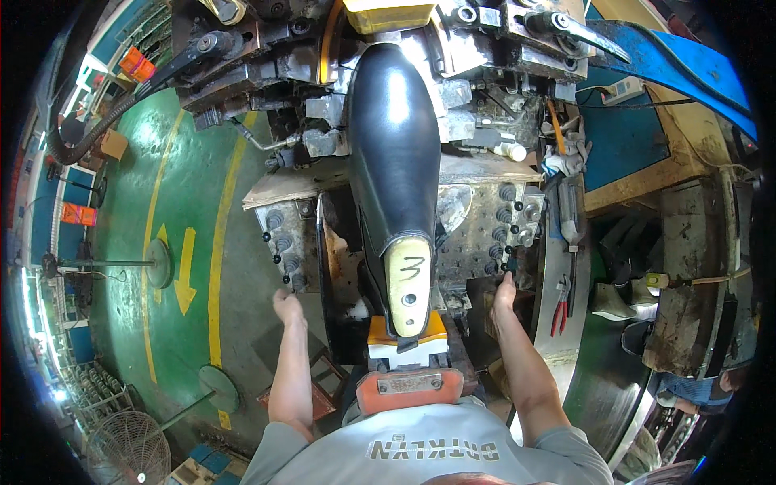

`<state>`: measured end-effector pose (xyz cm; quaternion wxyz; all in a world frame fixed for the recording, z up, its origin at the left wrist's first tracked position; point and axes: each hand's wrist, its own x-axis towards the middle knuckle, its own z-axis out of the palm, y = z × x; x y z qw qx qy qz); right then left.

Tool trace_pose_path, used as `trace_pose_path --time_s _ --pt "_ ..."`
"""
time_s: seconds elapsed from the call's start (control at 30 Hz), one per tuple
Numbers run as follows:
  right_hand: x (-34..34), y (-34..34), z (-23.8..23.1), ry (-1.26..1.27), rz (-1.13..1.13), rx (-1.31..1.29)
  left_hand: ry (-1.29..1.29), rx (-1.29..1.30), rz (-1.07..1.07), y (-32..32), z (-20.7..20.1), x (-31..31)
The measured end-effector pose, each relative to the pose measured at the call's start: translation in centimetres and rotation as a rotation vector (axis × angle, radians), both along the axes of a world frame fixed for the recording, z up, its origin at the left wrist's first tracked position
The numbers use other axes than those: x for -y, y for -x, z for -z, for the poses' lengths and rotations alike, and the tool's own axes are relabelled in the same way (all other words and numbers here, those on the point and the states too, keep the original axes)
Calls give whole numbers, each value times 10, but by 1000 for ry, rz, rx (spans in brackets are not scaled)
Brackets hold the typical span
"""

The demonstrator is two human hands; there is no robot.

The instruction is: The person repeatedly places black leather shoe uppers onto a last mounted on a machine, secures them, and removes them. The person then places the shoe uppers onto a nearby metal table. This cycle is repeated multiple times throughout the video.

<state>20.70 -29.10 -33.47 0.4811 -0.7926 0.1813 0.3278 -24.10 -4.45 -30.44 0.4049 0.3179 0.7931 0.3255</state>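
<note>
A glossy black leather shoe upper (396, 137) is stretched over a pale yellow last (410, 279), standing heel toward me in a machine. An orange and white rest (408, 339) supports its near end. My left hand (288, 307) is curled just below a row of black-knobbed levers (278, 246). On the other side my right hand (503, 295) is raised, thumb up, close beside the lowest knob of the right levers (508, 252). Both hands look closed, but most fingers are hidden. Whether either touches a lever is unclear. Neither hand touches the upper.
Metal clamps and a yellow block (390, 16) surround the upper's far end. Red-handled pliers (560, 307) lie on a ledge at the right, below work gloves (566, 153). A blue machine arm (687, 69) crosses the upper right. A fan (129, 449) stands lower left.
</note>
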Motion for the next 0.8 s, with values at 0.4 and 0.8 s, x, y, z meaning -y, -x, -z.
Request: trace_pose_path --time_s 0.4,0.8 --pt "-66 37 -143 -509 -184 415 -619 291 449 -96 -176 12" --pt "-180 122 -287 -1264 -363 -431 -41 1267 463 -218 -256 10"
